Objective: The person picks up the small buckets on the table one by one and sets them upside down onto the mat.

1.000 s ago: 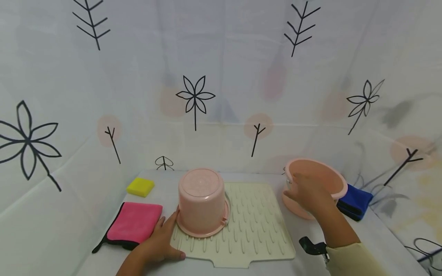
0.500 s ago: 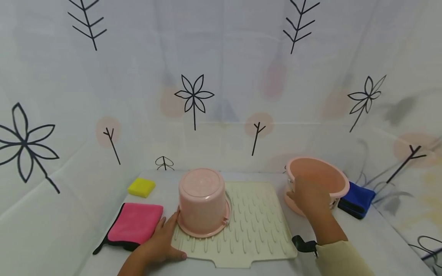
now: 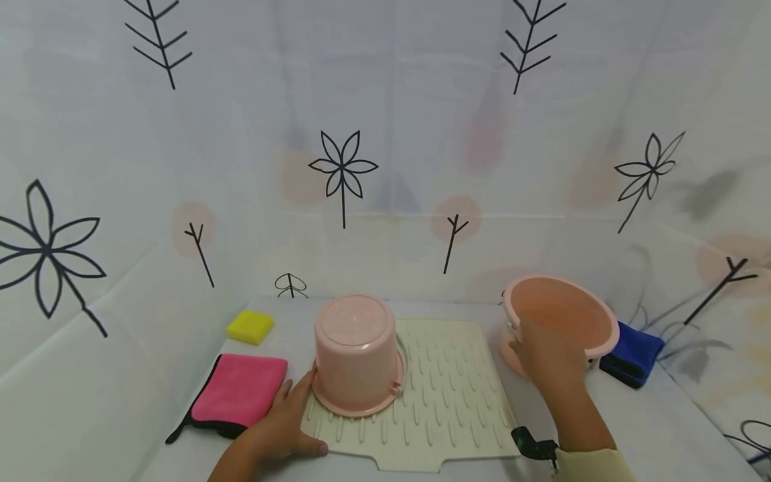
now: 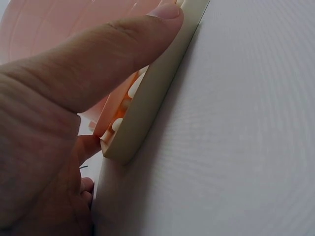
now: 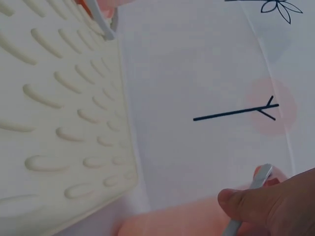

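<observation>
Head view: left hand [image 3: 283, 428] spread at tray's [image 3: 452, 375] near-left corner; right hand [image 3: 551, 358] grips rightmost bucket [image 3: 557, 304]. Likely light, stiff plastic; hold its rim [image 3: 614, 328].

A pale backdrop [image 3: 385, 167], apparently fabric, printed with black flowers [image 3: 343, 167] and pink discs [image 3: 442, 217], borders a white tabletop [image 3: 656, 428].

The board [image 3: 452, 395] lies on the table [image 3: 662, 428], with one bucket [image 3: 355, 355] on its left part. The left hand [image 3: 283, 422] is between the board and the left cloth [image 3: 243, 391]. Behind that cloth is the sponge [image 3: 249, 327]. The other bucket [image 3: 560, 306] is right of the board, with the right hand [image 3: 555, 355] at its rim. The right cloth [image 3: 634, 353] is just right of that bucket.
</observation>
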Demonstrator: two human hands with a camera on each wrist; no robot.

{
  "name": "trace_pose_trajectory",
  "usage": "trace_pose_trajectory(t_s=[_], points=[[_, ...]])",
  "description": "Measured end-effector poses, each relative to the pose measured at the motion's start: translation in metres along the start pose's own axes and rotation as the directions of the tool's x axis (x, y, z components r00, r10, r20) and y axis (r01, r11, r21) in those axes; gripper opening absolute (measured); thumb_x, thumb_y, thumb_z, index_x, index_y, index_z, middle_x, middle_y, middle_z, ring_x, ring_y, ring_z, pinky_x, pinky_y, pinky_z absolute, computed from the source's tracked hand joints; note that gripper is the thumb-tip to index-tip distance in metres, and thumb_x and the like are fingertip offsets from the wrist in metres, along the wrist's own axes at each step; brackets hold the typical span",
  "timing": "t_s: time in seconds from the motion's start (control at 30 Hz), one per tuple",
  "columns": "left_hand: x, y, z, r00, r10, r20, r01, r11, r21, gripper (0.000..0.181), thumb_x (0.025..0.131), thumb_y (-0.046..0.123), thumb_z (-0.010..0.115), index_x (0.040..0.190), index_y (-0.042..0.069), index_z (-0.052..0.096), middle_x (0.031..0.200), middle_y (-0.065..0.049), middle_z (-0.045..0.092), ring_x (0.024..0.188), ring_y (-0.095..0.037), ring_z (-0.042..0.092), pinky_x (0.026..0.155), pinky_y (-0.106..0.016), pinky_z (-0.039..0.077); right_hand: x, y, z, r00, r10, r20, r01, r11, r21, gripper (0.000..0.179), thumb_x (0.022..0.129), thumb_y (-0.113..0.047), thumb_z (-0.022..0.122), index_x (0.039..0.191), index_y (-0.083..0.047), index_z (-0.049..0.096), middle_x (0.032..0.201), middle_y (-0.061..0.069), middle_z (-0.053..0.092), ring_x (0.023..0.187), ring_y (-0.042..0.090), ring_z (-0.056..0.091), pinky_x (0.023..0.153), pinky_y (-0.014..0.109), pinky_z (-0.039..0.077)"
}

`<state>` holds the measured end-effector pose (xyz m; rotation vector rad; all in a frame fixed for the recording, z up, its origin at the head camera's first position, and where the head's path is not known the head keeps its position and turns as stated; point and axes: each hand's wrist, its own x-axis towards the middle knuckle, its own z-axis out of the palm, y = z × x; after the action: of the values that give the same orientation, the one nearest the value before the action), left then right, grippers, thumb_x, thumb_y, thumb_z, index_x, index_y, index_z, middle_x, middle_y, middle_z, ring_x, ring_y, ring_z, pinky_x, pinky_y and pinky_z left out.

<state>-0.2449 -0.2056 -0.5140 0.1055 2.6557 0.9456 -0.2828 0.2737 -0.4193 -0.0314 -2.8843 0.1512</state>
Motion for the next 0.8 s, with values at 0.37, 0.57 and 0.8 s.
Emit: trace_pose_trajectory(t_s=[0.37,0.57,0.8], points=[[-0.003,0.004,-0.001,1.000,-0.013,-0.005,0.013,1.000,0.000,0.150,0.052,0.057,0.100,0.169,0.033,0.010,0.172,-0.010,0.024,0.154,-0.057,0.007,0.104,-0.084,0.033,-0.015,0.003,0.001,0.999,0.037,-0.033,-0.037,0.999,0.016,0.037,0.091,-0.030,0.082,0.106,-0.003,0.062,0.061,0.001,0.050,0.056,0.020,0.048,0.052,0.034,0.039],[-0.006,0.000,-0.002,0.999,-0.021,-0.025,0.021,1.000,0.005,0.149,0.051,0.057,0.101,0.169,0.032,0.014,0.171,-0.012,0.024,0.156,-0.055,0.005,0.108,-0.084,0.028,-0.021,0.001,0.002,0.999,0.046,-0.018,-0.046,0.999,0.023,0.040,0.091,-0.031,0.082,0.109,-0.003,0.059,0.059,0.001,0.049,0.053,0.019,0.048,0.051,0.032,0.043],[-0.003,0.000,0.000,1.000,-0.021,-0.006,0.021,1.000,-0.016,0.150,0.051,0.058,0.100,0.169,0.036,0.011,0.171,-0.015,0.023,0.155,-0.056,0.006,0.103,-0.085,0.033,-0.029,0.011,0.000,0.997,0.063,-0.041,-0.059,0.994,0.092,0.037,0.098,-0.042,0.073,0.105,-0.007,0.062,0.061,-0.001,0.050,0.056,0.018,0.048,0.051,0.033,0.037]])
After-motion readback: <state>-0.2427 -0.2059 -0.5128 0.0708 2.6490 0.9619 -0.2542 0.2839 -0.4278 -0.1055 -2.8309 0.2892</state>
